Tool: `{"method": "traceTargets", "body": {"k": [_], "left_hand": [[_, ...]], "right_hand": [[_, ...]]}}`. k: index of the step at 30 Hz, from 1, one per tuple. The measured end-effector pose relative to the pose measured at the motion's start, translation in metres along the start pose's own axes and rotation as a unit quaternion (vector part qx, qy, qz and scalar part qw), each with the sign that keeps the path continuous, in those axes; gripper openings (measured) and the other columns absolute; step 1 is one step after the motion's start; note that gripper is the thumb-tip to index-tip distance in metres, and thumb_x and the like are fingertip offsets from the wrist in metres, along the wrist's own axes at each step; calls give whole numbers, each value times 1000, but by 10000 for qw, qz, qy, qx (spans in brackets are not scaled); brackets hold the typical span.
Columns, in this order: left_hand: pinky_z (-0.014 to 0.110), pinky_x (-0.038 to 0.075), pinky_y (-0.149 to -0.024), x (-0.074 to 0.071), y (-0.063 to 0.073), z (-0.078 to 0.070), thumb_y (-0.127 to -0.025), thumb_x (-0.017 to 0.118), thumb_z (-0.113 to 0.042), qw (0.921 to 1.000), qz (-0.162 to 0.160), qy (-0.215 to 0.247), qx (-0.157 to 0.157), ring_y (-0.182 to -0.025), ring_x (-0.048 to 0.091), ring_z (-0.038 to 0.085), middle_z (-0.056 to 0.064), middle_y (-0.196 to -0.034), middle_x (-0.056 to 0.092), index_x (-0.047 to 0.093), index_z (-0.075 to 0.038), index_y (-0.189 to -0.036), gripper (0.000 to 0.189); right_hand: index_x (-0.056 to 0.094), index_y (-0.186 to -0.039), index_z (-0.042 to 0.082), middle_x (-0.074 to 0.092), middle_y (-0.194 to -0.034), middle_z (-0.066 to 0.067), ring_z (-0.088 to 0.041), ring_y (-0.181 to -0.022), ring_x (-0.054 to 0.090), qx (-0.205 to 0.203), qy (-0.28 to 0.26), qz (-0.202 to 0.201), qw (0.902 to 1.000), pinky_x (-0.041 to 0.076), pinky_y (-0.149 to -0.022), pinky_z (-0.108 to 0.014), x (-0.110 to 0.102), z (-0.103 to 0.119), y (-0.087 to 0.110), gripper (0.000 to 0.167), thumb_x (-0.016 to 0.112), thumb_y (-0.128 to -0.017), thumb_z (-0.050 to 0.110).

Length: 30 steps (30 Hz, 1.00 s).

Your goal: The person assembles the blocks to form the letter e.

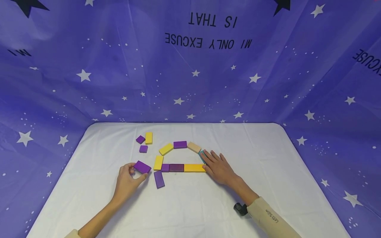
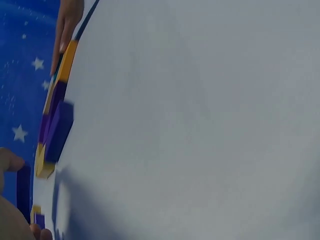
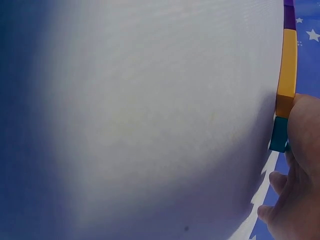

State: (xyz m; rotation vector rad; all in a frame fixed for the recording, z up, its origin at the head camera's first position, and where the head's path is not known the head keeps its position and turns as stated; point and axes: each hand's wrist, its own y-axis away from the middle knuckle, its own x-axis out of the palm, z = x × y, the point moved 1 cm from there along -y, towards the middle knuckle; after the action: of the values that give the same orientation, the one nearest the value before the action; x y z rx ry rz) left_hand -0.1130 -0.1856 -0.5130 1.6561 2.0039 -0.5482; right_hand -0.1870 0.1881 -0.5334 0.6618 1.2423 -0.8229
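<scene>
My left hand (image 1: 127, 182) pinches a purple block (image 1: 142, 167) between thumb and fingers, left of an arch-shaped outline of blocks. In the left wrist view that purple block (image 2: 23, 192) shows edge-on beside the thumb. With fingers stretched and spread, my right hand (image 1: 221, 170) rests at the outline's right end, touching a teal block (image 1: 202, 156) and the end of a long yellow block (image 1: 194, 168). A maroon block (image 1: 176, 168) and a small purple block (image 1: 165, 168) continue the straight bottom row. Another purple block (image 1: 159, 179) slants below the left corner.
Two yellow blocks (image 1: 166, 149), a purple block (image 1: 180, 144) and a beige block (image 1: 194, 147) form the curve. Behind the left hand lie a loose yellow block (image 1: 149, 138) and two small purple blocks (image 1: 143, 149). A starry blue cloth (image 1: 178, 82) surrounds the white table (image 1: 253, 142).
</scene>
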Motion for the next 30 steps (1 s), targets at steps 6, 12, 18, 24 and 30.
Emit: {"method": "traceTargets", "body": {"k": [6, 12, 18, 24, 30], "left_hand": [[41, 41, -86, 18, 31, -10, -80, 84, -18, 9997, 53, 27, 244, -100, 50, 29, 19, -113, 50, 49, 9, -127, 64], [36, 41, -83, 34, 61, -18, -77, 86, -17, 9996, 73, 181, 201, -96, 46, 23, 14, -111, 51, 51, 5, -127, 65], [33, 42, -80, 48, 84, -23, -73, 88, -19, 9994, -16, 266, 214, -93, 45, 20, 9, -108, 51, 54, 3, -124, 65], [37, 38, -79, 57, 94, -24, -70, 90, -24, 9990, -78, -117, 431, -94, 45, 20, 5, -103, 53, 56, 0, -119, 65], [47, 33, -85, 65, 98, -25, -69, 88, -29, 9974, 74, -574, 422, -108, 48, 30, 6, -111, 55, 58, -4, -120, 64]], "right_hand": [[28, -158, 18, 25, -162, -4, -35, -147, 23, 8, 6, -2, 10000, 18, -114, -62, 0, 0, 0, 57, 36, -108, 43], [28, -158, 18, 24, -162, -4, -35, -147, 22, 0, -3, -2, 10000, 18, -114, -62, 0, 0, 0, 57, 36, -108, 42], [28, -158, 17, 25, -162, -4, -35, -147, 22, -26, 8, -15, 10000, 18, -114, -62, 0, 0, 0, 56, 37, -108, 42], [28, -158, 17, 24, -162, -5, -35, -147, 22, -19, 2, 9, 10000, 18, -114, -62, -1, 0, 0, 57, 36, -108, 42], [27, -159, 17, 24, -162, -4, -35, -147, 21, -1, -32, 51, 10000, 17, -114, -62, 0, 1, 0, 57, 36, -108, 42]]}}
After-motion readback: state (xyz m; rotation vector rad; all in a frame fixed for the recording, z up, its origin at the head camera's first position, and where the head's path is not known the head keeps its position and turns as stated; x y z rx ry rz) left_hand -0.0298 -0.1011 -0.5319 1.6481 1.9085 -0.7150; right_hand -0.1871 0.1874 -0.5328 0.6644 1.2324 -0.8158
